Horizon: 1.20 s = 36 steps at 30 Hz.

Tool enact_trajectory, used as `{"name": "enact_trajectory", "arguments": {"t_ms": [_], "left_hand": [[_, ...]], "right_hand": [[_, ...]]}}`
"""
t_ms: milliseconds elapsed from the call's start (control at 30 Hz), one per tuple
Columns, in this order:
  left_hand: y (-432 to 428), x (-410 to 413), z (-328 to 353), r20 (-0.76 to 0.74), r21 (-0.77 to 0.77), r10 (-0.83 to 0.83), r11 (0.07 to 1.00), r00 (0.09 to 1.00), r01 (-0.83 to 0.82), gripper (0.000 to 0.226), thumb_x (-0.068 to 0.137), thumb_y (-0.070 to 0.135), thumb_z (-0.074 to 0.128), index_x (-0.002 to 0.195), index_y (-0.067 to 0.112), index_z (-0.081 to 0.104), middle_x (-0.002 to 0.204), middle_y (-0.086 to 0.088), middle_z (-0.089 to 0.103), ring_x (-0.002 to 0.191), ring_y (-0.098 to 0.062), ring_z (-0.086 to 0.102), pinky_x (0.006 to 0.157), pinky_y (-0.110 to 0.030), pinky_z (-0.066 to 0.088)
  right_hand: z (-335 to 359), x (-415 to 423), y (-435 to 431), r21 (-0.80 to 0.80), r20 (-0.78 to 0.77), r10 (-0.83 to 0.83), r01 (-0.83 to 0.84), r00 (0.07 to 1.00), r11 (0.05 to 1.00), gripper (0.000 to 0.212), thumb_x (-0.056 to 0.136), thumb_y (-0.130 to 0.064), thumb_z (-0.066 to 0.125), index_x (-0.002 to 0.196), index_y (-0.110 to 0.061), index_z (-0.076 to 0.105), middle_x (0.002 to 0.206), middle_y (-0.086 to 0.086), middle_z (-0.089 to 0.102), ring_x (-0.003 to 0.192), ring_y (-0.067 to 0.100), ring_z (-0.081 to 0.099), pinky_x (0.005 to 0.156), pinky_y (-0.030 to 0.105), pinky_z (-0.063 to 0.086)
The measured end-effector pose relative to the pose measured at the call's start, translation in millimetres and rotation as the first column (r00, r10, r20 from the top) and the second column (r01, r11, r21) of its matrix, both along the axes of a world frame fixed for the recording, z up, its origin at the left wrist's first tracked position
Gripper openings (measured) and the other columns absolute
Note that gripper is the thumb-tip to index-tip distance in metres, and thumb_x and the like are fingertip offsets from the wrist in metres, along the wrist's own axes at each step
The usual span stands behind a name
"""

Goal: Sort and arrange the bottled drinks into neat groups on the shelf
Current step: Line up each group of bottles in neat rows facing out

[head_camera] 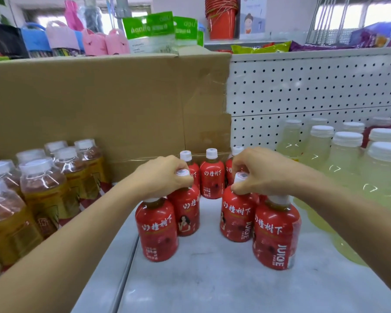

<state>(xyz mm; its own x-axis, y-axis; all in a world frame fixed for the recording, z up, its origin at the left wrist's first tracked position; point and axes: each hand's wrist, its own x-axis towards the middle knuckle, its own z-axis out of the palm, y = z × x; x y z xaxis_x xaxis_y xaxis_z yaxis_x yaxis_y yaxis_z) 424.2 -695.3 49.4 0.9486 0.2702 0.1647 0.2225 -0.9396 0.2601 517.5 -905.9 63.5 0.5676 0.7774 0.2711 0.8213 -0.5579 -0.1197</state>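
Several red-labelled juice bottles with white caps stand on the white shelf (212,279). My left hand (165,177) grips the caps of two of them, a front bottle (156,231) and one just behind it (187,213). My right hand (257,172) grips the necks of two more, one at the centre right (236,218) and a front right bottle (275,236). A row of red bottles (211,175) stands behind, against the cardboard. All bottles are upright.
Amber tea bottles (43,193) with gold labels crowd the shelf's left side. Pale yellow drinks (345,159) with white caps fill the right side. A large cardboard sheet (99,105) and a white pegboard (314,86) form the back wall. Bags and red buckets sit above.
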Motion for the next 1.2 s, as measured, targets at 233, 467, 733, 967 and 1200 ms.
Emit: {"name": "enact_trajectory", "arguments": {"t_ms": [233,467,733,967,1200], "left_hand": [[25,-28,4,-0.026,-0.024,0.068,0.997,0.997,-0.068,0.015,0.091,0.043,0.062,0.088,0.029,0.067,0.09,0.009,0.069,0.083,-0.013,0.063,0.078,-0.037,0.054],[36,-13,11,-0.09,-0.233,-0.136,0.966,0.987,0.112,0.013,0.095,0.023,0.062,0.098,0.035,0.066,0.098,0.003,0.069,0.085,-0.022,0.071,0.075,-0.041,0.061],[25,18,10,-0.079,-0.108,-0.153,0.984,0.985,0.144,0.011,0.098,0.024,0.059,0.107,0.029,0.062,0.091,0.008,0.064,0.068,-0.005,0.064,0.055,-0.016,0.046],[22,29,6,-0.029,-0.136,-0.115,0.985,0.993,0.11,0.018,0.097,0.024,0.059,0.115,0.023,0.061,0.102,-0.001,0.064,0.079,-0.016,0.067,0.061,-0.023,0.053],[17,29,6,-0.019,-0.101,-0.084,0.991,0.996,0.082,0.025,0.098,0.026,0.059,0.122,0.021,0.058,0.111,-0.007,0.062,0.082,-0.019,0.066,0.072,-0.033,0.059]], "right_hand": [[3,17,-7,-0.078,-0.05,-0.098,0.094,0.994,0.992,0.033,0.075,-0.034,0.075,0.069,-0.006,0.057,0.067,0.006,0.058,0.058,0.016,0.049,0.054,0.031,0.04],[12,29,6,-0.118,-0.19,0.053,-0.077,0.98,0.99,0.013,0.083,-0.028,0.074,0.093,-0.034,0.068,0.09,-0.01,0.064,0.077,0.008,0.061,0.069,0.033,0.052],[12,50,37,-0.141,-0.223,0.111,-0.144,0.968,0.979,0.024,0.087,-0.014,0.069,0.107,-0.028,0.068,0.1,-0.008,0.062,0.082,0.01,0.062,0.068,0.028,0.051],[7,58,55,-0.108,-0.264,0.086,-0.118,0.961,0.987,0.021,0.089,-0.017,0.071,0.109,-0.021,0.067,0.102,0.003,0.065,0.08,0.019,0.07,0.061,0.027,0.057],[4,54,60,-0.086,-0.268,0.073,-0.099,0.961,0.991,0.017,0.09,-0.02,0.069,0.107,-0.02,0.066,0.094,0.006,0.069,0.074,0.02,0.07,0.055,0.022,0.051]]}}
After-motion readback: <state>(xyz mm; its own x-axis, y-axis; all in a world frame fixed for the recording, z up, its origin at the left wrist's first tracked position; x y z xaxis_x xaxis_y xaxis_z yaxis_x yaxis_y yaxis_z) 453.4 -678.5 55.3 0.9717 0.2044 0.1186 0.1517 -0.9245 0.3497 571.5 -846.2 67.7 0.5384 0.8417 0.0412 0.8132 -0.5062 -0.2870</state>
